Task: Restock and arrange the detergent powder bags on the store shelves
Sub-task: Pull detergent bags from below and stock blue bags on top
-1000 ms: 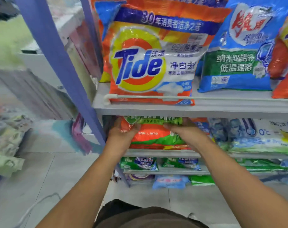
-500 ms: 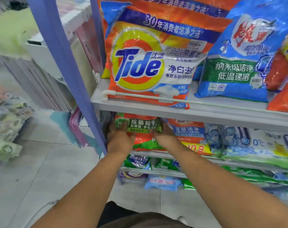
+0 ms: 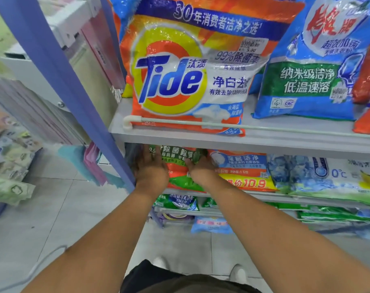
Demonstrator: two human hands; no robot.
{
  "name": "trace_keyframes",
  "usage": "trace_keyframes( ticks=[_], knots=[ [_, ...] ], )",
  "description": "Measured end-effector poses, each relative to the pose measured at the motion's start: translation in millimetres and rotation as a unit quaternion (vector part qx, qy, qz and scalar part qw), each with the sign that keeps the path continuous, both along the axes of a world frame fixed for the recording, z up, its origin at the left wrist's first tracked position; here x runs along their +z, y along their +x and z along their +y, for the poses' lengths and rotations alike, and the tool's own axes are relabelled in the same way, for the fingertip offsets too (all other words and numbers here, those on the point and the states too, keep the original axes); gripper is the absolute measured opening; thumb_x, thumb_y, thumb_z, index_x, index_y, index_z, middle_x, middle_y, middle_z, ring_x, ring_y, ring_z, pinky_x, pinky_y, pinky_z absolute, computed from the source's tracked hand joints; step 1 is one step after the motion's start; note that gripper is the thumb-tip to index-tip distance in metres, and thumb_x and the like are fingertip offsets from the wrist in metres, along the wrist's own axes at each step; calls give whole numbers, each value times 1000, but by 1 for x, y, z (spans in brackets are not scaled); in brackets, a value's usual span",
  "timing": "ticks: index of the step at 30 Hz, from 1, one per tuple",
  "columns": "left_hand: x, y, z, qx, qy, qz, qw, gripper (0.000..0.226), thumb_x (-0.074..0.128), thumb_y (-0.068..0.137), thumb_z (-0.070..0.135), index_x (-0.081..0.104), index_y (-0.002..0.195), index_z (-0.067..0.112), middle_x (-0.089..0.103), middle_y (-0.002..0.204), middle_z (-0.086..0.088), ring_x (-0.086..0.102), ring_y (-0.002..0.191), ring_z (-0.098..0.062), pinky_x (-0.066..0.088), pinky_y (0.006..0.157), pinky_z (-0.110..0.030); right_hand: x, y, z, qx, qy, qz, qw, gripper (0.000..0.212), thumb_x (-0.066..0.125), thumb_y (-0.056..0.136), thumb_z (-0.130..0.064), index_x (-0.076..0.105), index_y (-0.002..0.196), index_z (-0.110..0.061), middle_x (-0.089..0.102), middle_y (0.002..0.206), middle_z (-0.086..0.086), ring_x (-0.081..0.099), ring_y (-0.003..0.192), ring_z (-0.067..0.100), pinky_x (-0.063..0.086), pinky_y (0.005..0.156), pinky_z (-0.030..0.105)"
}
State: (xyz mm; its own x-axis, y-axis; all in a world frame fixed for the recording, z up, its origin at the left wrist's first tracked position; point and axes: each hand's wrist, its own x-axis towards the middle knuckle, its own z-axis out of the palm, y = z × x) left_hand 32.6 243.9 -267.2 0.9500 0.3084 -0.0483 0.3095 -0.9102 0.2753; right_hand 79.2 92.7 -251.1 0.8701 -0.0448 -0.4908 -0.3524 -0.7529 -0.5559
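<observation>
Two hands (image 3: 151, 172), four shelves (image 3: 285, 142)

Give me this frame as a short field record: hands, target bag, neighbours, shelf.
left hand: fingers straight, pressing flat on the bag's left side
right hand: flat on the bag's right side, no curled grip visible
target: orange-and-green bag, second shelf, far left
right neighbour: orange bag with a 10.9 price band
shelf above: Tide bag behind the rail, blue bag on its right
task state: bag on shelf, hands on it

Flat hands (image 3: 175, 169) on orange-green detergent bag (image 3: 178, 166)
</observation>
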Motion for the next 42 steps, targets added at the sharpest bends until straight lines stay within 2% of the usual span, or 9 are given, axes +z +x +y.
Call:
trace_keyframes(
  ticks=[6, 10, 13, 16, 22, 26, 32, 38, 42],
  knots=[
    [13, -2, -17, 30, -3, 141, 989, 80, 25, 99, 64, 7, 161, 17, -4, 168, -20, 11, 152, -43, 16, 120, -54, 12, -13, -44, 55, 59, -136, 987, 34, 60, 95, -43, 60, 120, -19, 69, 111, 4, 67, 97, 25, 54, 81, 35],
    [32, -6, -54, -42, -33, -32, 998, 63, 51, 88, 34, 45, 146, 12, 44, 150, -22, 37, 137, -40, 36, 113, -47, 6, -12, -117, 9, -123, -314, 942, 31, 55, 89, -35, 68, 103, -11, 70, 96, 14, 66, 90, 35, 55, 77, 39],
    [42, -9, -107, -180, -131, -89, 971, 45, 58, 85, 23, 61, 130, 20, 58, 131, -9, 46, 124, -31, 46, 98, -37, 2, 2, -174, -45, -136, -185, 972, 39, 56, 86, -43, 65, 106, -11, 68, 103, 16, 66, 98, 36, 53, 84, 38],
    [49, -4, -142, -156, -95, -71, 981, 36, 59, 87, 28, 62, 122, 17, 59, 128, -12, 46, 125, -34, 45, 102, -39, 16, 5, -199, -45, -114, -57, 991, 29, 63, 93, -43, 60, 93, -14, 67, 104, 14, 66, 104, 34, 49, 86, 36],
    [40, -1, -180, -77, -142, 31, 986, 53, 59, 95, 29, 48, 145, 14, 50, 143, -13, 50, 130, -30, 45, 101, -35, 20, 5, -213, -38, 53, -19, 998, 34, 63, 95, -41, 68, 103, -9, 73, 90, 10, 64, 73, 19, 57, 80, 41],
    [23, -11, -194, 17, -187, 119, 975, 78, 57, 99, 36, 14, 161, 13, 27, 162, -15, 41, 143, -33, 38, 113, -37, 26, 5, -224, 10, 32, 5, 999, 35, 61, 94, -56, 58, 91, -21, 63, 75, -5, 59, 62, 5, 45, 51, 21],
    [51, -25, -219, 20, -217, 94, 971, 63, 58, 96, 41, 37, 153, 22, 40, 155, -5, 44, 137, -24, 40, 113, -38, 32, 2, -225, 27, 20, 29, 999, 22, 55, 99, -38, 55, 103, -17, 60, 85, -2, 53, 64, 5, 51, 64, 25],
    [128, -49, -231, -61, -224, 71, 970, 54, 55, 99, 44, 44, 150, 31, 43, 156, 4, 43, 141, -15, 36, 112, -25, 79, -32, -230, 112, 3, 19, 994, 47, 50, 98, -45, 48, 141, -24, 63, 134, 5, 64, 102, 18, 48, 80, 26],
    [199, -71, -222, -133, -275, 50, 951, 14, 60, 94, 51, 59, 104, 61, 63, 118, 26, 60, 106, 10, 45, 101, -17, 159, -70, -238, 191, 41, 8, 981, 31, 50, 91, -57, 62, 118, -48, 66, 118, -25, 61, 99, -3, 46, 86, 13]
  ],
)
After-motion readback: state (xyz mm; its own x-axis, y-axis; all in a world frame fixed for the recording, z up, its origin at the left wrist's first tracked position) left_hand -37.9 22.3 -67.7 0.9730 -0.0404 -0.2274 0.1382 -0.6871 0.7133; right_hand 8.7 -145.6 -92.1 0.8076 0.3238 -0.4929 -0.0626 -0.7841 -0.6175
